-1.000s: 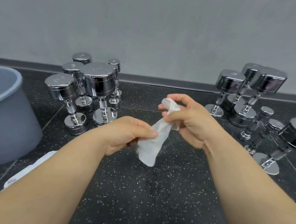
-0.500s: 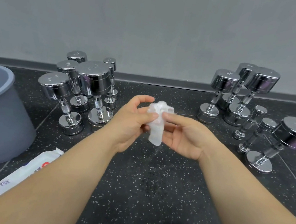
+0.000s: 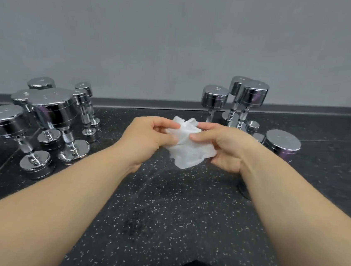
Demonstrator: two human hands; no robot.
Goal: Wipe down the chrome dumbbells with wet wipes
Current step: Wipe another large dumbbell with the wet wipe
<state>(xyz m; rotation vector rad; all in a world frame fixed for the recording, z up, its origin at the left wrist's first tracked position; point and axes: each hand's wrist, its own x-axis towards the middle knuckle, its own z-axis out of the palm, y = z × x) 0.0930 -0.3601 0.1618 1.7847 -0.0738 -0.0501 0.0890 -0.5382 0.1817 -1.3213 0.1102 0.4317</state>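
Two bare forearms reach forward over a black speckled floor [image 3: 162, 207]. They meet in the middle of the view.

The left hand [image 3: 146, 138] and right hand [image 3: 226, 151] both hold one white wipe [image 3: 189, 154] just above the floor. Each hand pinches an upper edge between thumb and curled fingers. The wipe is crumpled and partly spread, and its loose lower part hangs between the hands. It touches no dumbbell.

Chrome dumbbells stand on end beyond the hands in two groups, their handles roughly upright. The left cluster [image 3: 51, 109] stands well apart from the left hand, off to its left. The right cluster [image 3: 215, 98] stands just behind the right hand.

A big dumbbell [image 3: 282, 144] stands just beside the right hand, to its right. The right forearm hides its lower part. This one looks like the closest reach, and the right hand is the nearer hand to it. A wipe down its length would run top to bottom along the upright handle. No dumbbell is being wiped yet, so the wipe is likely being opened out for use.

A plain grey wall [image 3: 180, 36] rises behind everything.
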